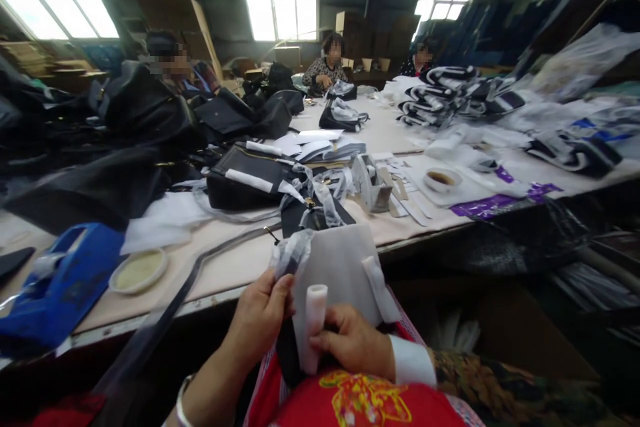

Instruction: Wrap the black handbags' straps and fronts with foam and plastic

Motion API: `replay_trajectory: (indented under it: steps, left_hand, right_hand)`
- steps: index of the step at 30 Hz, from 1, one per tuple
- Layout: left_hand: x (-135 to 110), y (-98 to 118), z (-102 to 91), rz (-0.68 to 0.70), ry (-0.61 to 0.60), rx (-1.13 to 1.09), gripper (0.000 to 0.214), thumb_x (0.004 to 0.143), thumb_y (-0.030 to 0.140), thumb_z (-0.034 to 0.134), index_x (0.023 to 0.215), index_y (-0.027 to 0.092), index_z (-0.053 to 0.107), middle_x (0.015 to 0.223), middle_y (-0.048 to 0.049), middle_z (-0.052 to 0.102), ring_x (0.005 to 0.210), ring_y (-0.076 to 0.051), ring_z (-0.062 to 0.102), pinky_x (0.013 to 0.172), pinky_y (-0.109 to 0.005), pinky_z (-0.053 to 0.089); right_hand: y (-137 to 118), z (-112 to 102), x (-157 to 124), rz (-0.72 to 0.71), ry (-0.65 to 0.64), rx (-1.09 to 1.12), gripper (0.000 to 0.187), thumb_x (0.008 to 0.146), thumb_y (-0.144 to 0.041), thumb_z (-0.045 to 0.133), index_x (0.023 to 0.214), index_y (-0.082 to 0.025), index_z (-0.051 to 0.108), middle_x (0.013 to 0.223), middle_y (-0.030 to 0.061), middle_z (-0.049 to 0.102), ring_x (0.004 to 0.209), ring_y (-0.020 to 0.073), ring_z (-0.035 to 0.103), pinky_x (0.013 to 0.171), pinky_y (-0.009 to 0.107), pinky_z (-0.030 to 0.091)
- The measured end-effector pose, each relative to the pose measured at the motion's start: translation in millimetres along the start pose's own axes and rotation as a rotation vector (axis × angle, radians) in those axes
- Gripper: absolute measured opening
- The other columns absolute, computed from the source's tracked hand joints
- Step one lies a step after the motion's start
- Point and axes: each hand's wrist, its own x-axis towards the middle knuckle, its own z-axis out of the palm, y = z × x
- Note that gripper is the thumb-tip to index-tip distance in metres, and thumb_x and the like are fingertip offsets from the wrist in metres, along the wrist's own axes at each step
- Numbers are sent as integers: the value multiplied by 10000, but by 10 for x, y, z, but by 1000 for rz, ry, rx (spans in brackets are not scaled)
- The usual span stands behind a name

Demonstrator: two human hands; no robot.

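My left hand (pixel 263 313) is closed, thumb against fingers, on a dark strap wrapped in clear plastic film (pixel 294 252). My right hand (pixel 355 343) pinches a rolled piece of white foam sheet (pixel 317 300), which stands nearly upright between the hands. Behind the roll, a flat white foam sheet (pixel 345 267) leans toward the table edge over my lap, with another small roll (pixel 379 287) at its right side. Just beyond lies a black handbag (pixel 245 177) with white wrapping on its edges. A long plastic-covered strap (pixel 200 263) trails off the table to the left.
A blue tape dispenser (pixel 75 273) and a round dish (pixel 139 270) stand at left. Farther right are a grey tape dispenser (pixel 370 183), a bowl of brown liquid (pixel 443 179) and purple plastic (pixel 493 203). Black bags (pixel 145 103) pile up at left; several people (pixel 327 67) sit across the table.
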Motion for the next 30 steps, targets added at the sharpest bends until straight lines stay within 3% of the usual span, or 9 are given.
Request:
replay_trajectory:
  steps: [3, 7, 11, 13, 16, 22, 26, 30]
  left_hand:
    - [-169, -10, 207, 73, 3, 147, 284, 974, 406, 473, 864, 190, 622, 710, -3, 616, 637, -154, 571, 608, -265, 460]
    - [-312, -59, 380, 111, 12, 127, 329, 1016, 403, 389, 870, 190, 593, 801, -20, 630, 724, -167, 584, 690, -275, 466]
    - [-406, -148, 405, 126, -50, 152, 339, 1025, 433, 363, 993, 184, 591, 898, -47, 656, 799, -186, 611, 753, -289, 473]
    - [-434, -172, 408, 116, -96, 249, 326, 1006, 451, 412, 1059, 179, 582, 925, -60, 662, 819, -201, 619, 757, -299, 472]
    - [-443, -174, 417, 107, -146, 340, 329, 990, 464, 430, 1011, 174, 584, 907, -69, 653, 813, -209, 613, 754, -304, 469]
    - [-434, -151, 411, -11, -172, 154, 354, 983, 465, 427, 1026, 166, 613, 883, -57, 680, 783, -184, 612, 720, -262, 483]
    - [-441, -171, 426, -91, -134, 45, 434, 946, 557, 468, 933, 164, 652, 803, -52, 683, 742, -187, 619, 692, -258, 503]
    - [-415, -246, 443, -118, -69, 19, 529, 859, 683, 543, 891, 174, 687, 739, -51, 680, 753, -214, 649, 679, -262, 525]
  right_hand:
    - [-51, -38, -72, -76, 19, -67, 144, 823, -261, 647, 860, -144, 723, 804, 14, 697, 751, 166, 615, 734, 279, 492]
    - [-25, -51, -78, -16, 46, -46, 183, 867, -320, 657, 920, -155, 715, 855, 34, 700, 799, 185, 623, 744, 297, 509]
    - [-10, -41, -93, 28, 38, 26, 258, 889, -390, 648, 963, -152, 715, 863, 38, 700, 784, 185, 622, 718, 300, 520]
    - [-34, -41, -109, 0, 40, -35, 256, 907, -388, 631, 933, -149, 717, 827, 30, 692, 780, 182, 619, 735, 301, 516]
    - [-67, -45, -132, -73, 61, -188, 246, 928, -360, 605, 862, -150, 714, 785, 19, 676, 781, 175, 611, 742, 288, 500]
    - [-21, -59, -108, -23, -9, -210, 301, 965, -381, 536, 878, -145, 700, 726, 14, 673, 668, 142, 590, 598, 233, 464]
    - [-129, -111, -85, -62, -53, -570, 311, 958, -290, 498, 770, -138, 693, 734, 59, 715, 658, 157, 631, 601, 245, 440]
    - [-359, -250, -103, -149, -125, -841, 185, 854, -258, 637, 733, -146, 721, 720, 69, 739, 656, 174, 659, 588, 241, 426]
